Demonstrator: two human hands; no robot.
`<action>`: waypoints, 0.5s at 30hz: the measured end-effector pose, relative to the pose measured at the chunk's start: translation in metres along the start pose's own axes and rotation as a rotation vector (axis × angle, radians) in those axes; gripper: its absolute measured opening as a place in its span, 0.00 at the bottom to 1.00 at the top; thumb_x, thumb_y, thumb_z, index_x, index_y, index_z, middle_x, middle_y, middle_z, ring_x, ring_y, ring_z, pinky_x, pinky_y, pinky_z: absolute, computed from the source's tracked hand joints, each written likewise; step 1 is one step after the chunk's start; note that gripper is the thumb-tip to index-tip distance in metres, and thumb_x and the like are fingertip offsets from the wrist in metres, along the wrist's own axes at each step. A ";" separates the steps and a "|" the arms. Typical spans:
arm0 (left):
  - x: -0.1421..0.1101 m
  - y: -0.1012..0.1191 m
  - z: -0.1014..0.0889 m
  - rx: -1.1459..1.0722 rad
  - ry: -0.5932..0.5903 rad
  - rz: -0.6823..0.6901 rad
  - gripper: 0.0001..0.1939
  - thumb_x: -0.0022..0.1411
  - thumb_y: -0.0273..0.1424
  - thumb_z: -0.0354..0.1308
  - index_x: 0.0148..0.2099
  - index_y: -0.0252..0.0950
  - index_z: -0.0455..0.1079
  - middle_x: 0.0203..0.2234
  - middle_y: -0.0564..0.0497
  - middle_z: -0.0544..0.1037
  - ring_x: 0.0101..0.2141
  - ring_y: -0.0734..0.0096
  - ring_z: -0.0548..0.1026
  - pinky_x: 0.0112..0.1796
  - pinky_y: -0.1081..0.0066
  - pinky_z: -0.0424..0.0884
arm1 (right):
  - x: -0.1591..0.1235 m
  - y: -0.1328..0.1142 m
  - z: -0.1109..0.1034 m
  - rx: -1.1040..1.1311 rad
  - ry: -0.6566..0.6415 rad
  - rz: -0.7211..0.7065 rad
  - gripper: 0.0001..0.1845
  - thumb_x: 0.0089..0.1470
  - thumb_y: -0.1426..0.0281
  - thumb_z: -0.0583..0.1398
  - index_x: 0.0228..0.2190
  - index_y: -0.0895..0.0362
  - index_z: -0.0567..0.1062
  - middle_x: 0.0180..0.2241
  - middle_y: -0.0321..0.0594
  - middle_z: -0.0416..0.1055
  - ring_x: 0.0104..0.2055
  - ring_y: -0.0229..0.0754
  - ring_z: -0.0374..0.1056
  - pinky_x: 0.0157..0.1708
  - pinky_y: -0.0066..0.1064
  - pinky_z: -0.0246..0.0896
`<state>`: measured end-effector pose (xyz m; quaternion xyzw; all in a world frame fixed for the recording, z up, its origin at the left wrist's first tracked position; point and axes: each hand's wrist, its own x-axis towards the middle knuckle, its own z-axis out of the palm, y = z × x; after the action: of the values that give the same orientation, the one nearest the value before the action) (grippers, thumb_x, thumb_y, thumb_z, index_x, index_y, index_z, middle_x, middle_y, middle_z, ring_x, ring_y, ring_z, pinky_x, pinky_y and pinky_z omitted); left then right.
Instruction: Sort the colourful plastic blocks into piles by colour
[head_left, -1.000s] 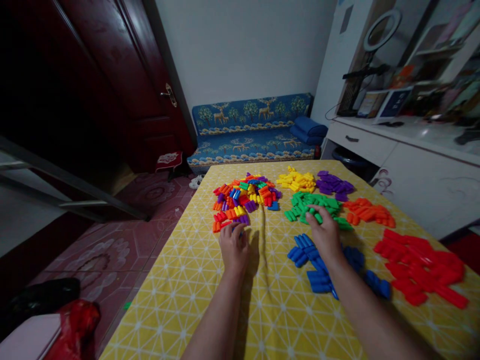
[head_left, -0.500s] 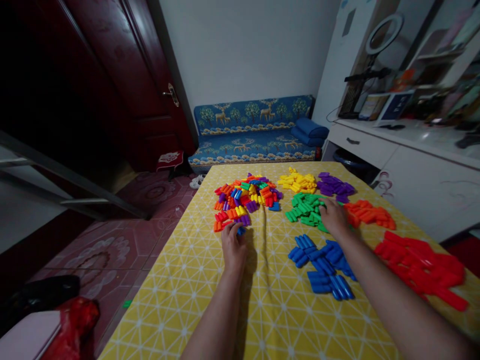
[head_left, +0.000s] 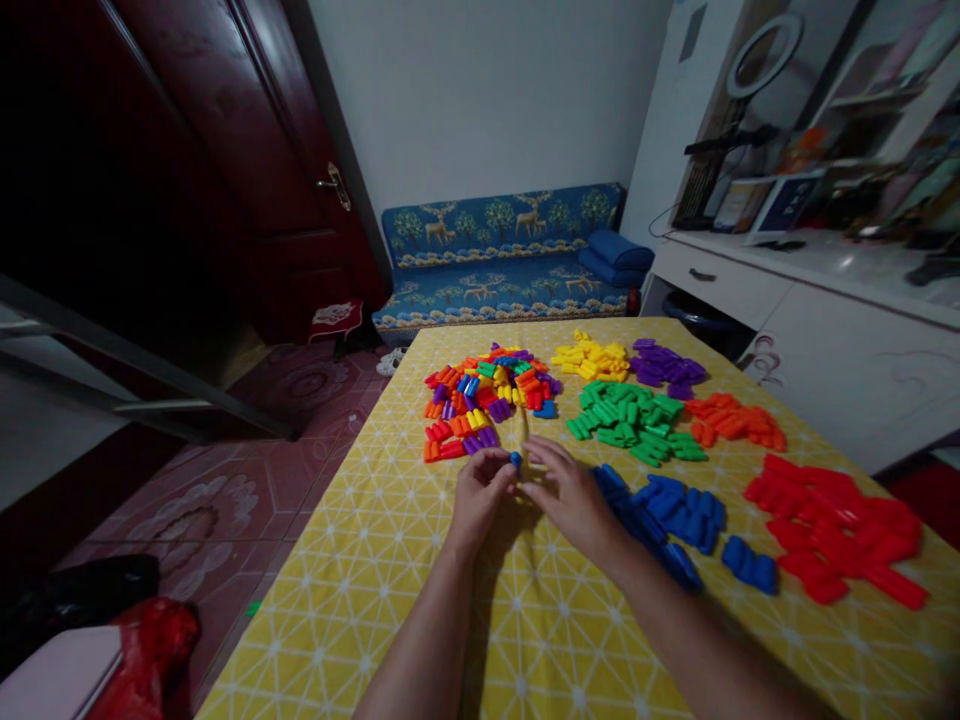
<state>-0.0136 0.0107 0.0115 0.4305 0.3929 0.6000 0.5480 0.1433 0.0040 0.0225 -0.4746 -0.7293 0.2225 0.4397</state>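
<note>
A small blue plastic block is pinched between the thumb and fingers of my left hand, just above the cloth. My right hand is close beside it, fingers apart and reaching towards the block; nothing shows in its grasp. Beyond my left hand lies a mixed-colour heap of blocks. Blue blocks are spread to the right, partly hidden by my right hand and forearm. Behind them is a pile of green blocks.
Yellow blocks, purple blocks, orange blocks and red blocks form separate piles along the right of the table. A blue patterned sofa stands behind it, with a white cabinet on the right.
My right hand has left the green pile and come back to the left, beside my left hand. The left hand has drawn slightly away from the mixed heap with the blue block.
</note>
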 end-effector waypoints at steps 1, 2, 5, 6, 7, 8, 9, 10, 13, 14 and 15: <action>-0.001 -0.001 -0.001 0.018 -0.030 0.006 0.20 0.45 0.41 0.74 0.35 0.34 0.75 0.28 0.50 0.79 0.27 0.72 0.74 0.30 0.74 0.70 | -0.006 -0.007 0.008 0.015 -0.024 0.014 0.29 0.51 0.78 0.56 0.54 0.51 0.71 0.56 0.43 0.70 0.57 0.45 0.67 0.58 0.43 0.63; -0.001 -0.002 -0.002 0.039 -0.057 0.011 0.19 0.44 0.40 0.74 0.33 0.34 0.75 0.26 0.50 0.78 0.27 0.72 0.74 0.30 0.74 0.69 | -0.011 -0.011 0.014 0.016 -0.033 0.029 0.30 0.50 0.80 0.55 0.54 0.50 0.71 0.54 0.42 0.71 0.56 0.45 0.68 0.58 0.42 0.63; -0.002 -0.006 -0.004 0.106 -0.100 0.005 0.16 0.45 0.39 0.74 0.30 0.33 0.76 0.24 0.50 0.78 0.26 0.73 0.73 0.31 0.74 0.68 | -0.017 -0.016 0.016 0.002 -0.045 0.054 0.28 0.50 0.81 0.51 0.51 0.51 0.73 0.50 0.42 0.75 0.53 0.44 0.71 0.55 0.41 0.65; -0.002 -0.007 -0.004 0.131 -0.111 -0.005 0.16 0.46 0.39 0.73 0.29 0.33 0.76 0.23 0.50 0.78 0.25 0.73 0.73 0.30 0.74 0.68 | -0.017 -0.015 0.012 -0.009 -0.053 0.054 0.26 0.51 0.80 0.51 0.49 0.52 0.74 0.49 0.42 0.75 0.52 0.44 0.71 0.53 0.40 0.66; -0.003 -0.008 -0.004 0.158 -0.120 -0.014 0.15 0.47 0.40 0.72 0.28 0.33 0.76 0.22 0.49 0.78 0.24 0.73 0.72 0.29 0.74 0.67 | -0.016 -0.013 0.006 -0.027 -0.058 0.056 0.24 0.52 0.79 0.52 0.48 0.52 0.74 0.48 0.42 0.76 0.50 0.45 0.72 0.52 0.40 0.67; -0.003 -0.008 -0.004 0.190 -0.123 -0.017 0.15 0.49 0.40 0.71 0.28 0.33 0.76 0.22 0.49 0.78 0.23 0.73 0.72 0.28 0.74 0.67 | -0.015 -0.011 -0.002 -0.051 -0.052 0.060 0.22 0.53 0.78 0.52 0.46 0.53 0.75 0.46 0.42 0.76 0.49 0.45 0.72 0.51 0.40 0.67; -0.003 -0.009 -0.004 0.227 -0.119 -0.015 0.14 0.50 0.40 0.70 0.27 0.33 0.76 0.21 0.50 0.77 0.23 0.73 0.71 0.28 0.74 0.66 | -0.013 -0.008 -0.012 -0.082 -0.031 0.067 0.21 0.53 0.77 0.52 0.46 0.53 0.75 0.46 0.42 0.77 0.48 0.46 0.73 0.49 0.39 0.68; -0.003 -0.009 -0.004 0.265 -0.103 -0.005 0.14 0.52 0.39 0.68 0.27 0.33 0.76 0.21 0.50 0.77 0.22 0.73 0.71 0.27 0.74 0.66 | -0.012 -0.004 -0.022 -0.124 0.005 0.075 0.20 0.53 0.77 0.53 0.45 0.53 0.75 0.45 0.42 0.77 0.47 0.46 0.73 0.49 0.39 0.68; 0.000 -0.010 -0.008 0.390 0.044 0.081 0.11 0.56 0.38 0.64 0.28 0.35 0.77 0.22 0.50 0.77 0.24 0.71 0.72 0.27 0.73 0.66 | -0.011 0.016 -0.053 -0.320 0.107 0.116 0.20 0.50 0.77 0.54 0.43 0.53 0.77 0.43 0.42 0.78 0.45 0.48 0.73 0.47 0.40 0.67; 0.002 -0.011 -0.010 0.431 0.117 0.128 0.10 0.57 0.37 0.63 0.30 0.36 0.77 0.23 0.50 0.77 0.26 0.69 0.73 0.29 0.72 0.67 | -0.012 0.024 -0.062 -0.398 0.113 0.140 0.21 0.48 0.78 0.54 0.42 0.53 0.78 0.42 0.43 0.78 0.43 0.49 0.74 0.46 0.40 0.68; 0.004 -0.012 -0.013 0.471 0.185 0.185 0.08 0.58 0.36 0.62 0.32 0.37 0.78 0.26 0.49 0.79 0.29 0.67 0.74 0.31 0.71 0.69 | -0.013 0.031 -0.069 -0.469 0.108 0.167 0.22 0.45 0.79 0.54 0.40 0.53 0.78 0.42 0.44 0.78 0.42 0.50 0.74 0.44 0.42 0.68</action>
<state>-0.0228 0.0160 -0.0033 0.5235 0.5293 0.5763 0.3372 0.2202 -0.0001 0.0294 -0.6335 -0.6947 0.0571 0.3359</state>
